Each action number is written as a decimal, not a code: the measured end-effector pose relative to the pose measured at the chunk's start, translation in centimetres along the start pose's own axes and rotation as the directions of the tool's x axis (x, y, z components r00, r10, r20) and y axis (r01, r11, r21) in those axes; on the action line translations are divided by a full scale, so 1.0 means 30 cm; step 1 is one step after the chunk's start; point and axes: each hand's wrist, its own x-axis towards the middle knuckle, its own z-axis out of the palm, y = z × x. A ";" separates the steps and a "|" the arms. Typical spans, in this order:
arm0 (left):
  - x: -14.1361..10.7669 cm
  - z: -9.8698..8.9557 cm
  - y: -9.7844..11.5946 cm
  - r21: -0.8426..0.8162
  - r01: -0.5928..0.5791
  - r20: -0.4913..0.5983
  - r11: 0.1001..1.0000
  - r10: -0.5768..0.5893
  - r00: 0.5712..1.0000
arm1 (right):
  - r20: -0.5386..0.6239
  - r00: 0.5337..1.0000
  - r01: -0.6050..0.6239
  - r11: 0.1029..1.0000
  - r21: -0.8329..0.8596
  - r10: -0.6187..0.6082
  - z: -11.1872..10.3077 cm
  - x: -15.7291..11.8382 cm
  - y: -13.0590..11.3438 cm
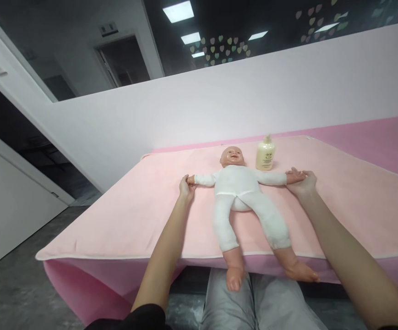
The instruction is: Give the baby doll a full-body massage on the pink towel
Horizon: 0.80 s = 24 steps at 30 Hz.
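Observation:
A baby doll (238, 183) in a white cloth body lies on its back on a pink mat (126, 220), arms stretched out sideways. Its head points to the wall, and its bare feet hang past the mat's front edge. My left hand (187, 187) is closed around the doll's hand on the left side. On the right, my right hand (303, 184) holds the doll's other hand from below, fingers curled by the doll's fingers. A pale yellow pump bottle (265, 155) stands upright beside the doll's head, above its right-side arm.
Pink cloth (92, 284) hangs below the mat at the front left. A white wall (199, 105) with a dark window (253, 27) rises behind. A white door (9, 197) stands at the left. My legs are below the table edge.

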 end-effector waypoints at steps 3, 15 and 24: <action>0.000 0.002 0.001 -0.017 0.002 -0.036 1.000 -0.003 0.999 | -0.035 0.993 -0.114 0.993 -0.009 0.113 0.018 -0.029 -0.006; 0.005 0.003 0.001 -0.036 0.023 -0.031 0.999 -0.025 0.999 | -0.039 0.996 -0.080 0.991 -0.106 0.076 0.036 -0.024 0.006; 0.018 -0.004 -0.005 -0.038 0.024 -0.025 0.999 -0.025 0.999 | -0.044 0.997 -0.074 0.991 -0.108 0.070 0.050 -0.046 0.007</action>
